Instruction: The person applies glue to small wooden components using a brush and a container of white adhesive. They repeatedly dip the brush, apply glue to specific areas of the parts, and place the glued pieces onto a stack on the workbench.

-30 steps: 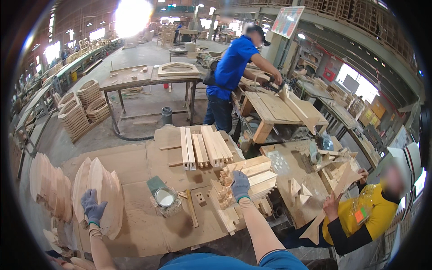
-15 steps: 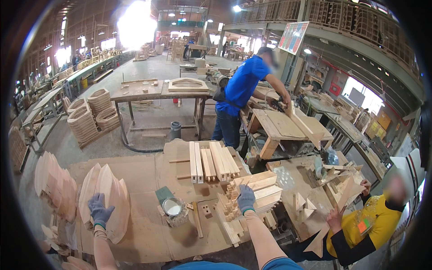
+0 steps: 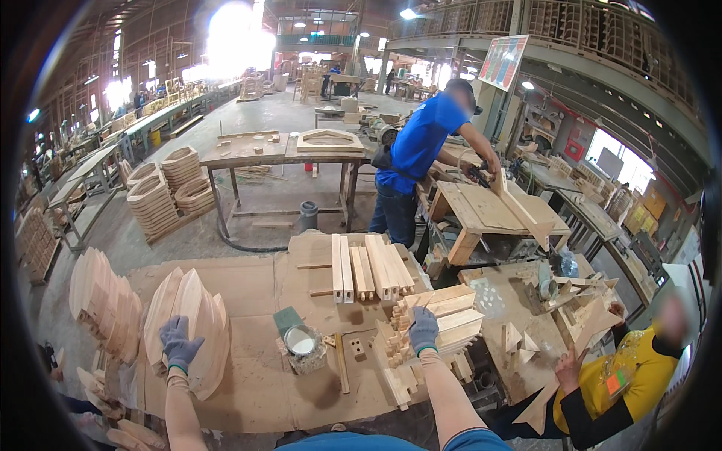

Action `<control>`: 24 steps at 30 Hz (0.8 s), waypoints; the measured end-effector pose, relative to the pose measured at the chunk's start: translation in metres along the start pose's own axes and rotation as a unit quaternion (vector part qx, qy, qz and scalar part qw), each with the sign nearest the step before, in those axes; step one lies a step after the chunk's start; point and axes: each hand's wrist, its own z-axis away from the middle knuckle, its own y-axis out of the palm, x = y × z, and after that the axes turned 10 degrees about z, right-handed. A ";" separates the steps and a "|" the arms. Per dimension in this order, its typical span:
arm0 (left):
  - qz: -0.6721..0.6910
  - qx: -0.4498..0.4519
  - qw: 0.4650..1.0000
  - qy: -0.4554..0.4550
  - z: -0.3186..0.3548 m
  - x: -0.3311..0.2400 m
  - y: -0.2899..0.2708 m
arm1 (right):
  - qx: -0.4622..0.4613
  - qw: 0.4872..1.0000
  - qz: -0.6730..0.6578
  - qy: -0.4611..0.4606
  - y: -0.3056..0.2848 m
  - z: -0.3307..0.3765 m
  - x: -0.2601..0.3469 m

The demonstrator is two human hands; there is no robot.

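My left hand (image 3: 180, 343), in a grey glove, lies with fingers spread on a stack of pointed, curved wooden pieces (image 3: 207, 319). At the right, my gloved right hand (image 3: 423, 331) is closed over the near-left part of a pile of tenoned wooden rails (image 3: 460, 322). A thin stick (image 3: 428, 298) pokes up from its fingers; its lower end is hidden. Between my hands stands a messy tub of white glue-like liquid (image 3: 301, 342), with a green block (image 3: 286, 319) behind it. A narrow wooden strip (image 3: 342, 364) and a small drilled block (image 3: 357, 347) lie beside the tub.
Cardboard (image 3: 256, 376) covers my table. Mortised wooden bars (image 3: 368, 267) lie at its far side, another curved stack (image 3: 105, 304) at far left. A person in blue (image 3: 421, 143) works at a bench ahead; one in yellow (image 3: 617, 376) holds wooden pieces at right.
The whole view has shifted, so things sit slightly farther right in it. My hands keep nearly the same places on the curved stack and the rail pile.
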 end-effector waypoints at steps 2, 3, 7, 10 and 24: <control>0.005 0.014 1.000 -0.010 0.000 -0.001 -0.002 | 0.011 1.000 0.000 0.006 -0.001 0.001 0.003; 0.007 0.021 1.000 -0.015 0.000 -0.002 -0.003 | 0.017 1.000 -0.001 0.008 -0.001 0.002 0.005; 0.013 0.034 0.999 -0.013 -0.002 -0.004 -0.002 | -0.012 1.000 -0.003 -0.001 -0.002 0.001 -0.001; -0.005 0.024 1.000 -0.013 -0.001 0.000 -0.003 | -0.004 1.000 -0.014 0.004 0.000 0.001 0.003; 0.012 0.075 0.996 -0.037 -0.003 -0.010 -0.005 | 0.029 0.999 -0.011 0.011 -0.002 0.002 -0.004</control>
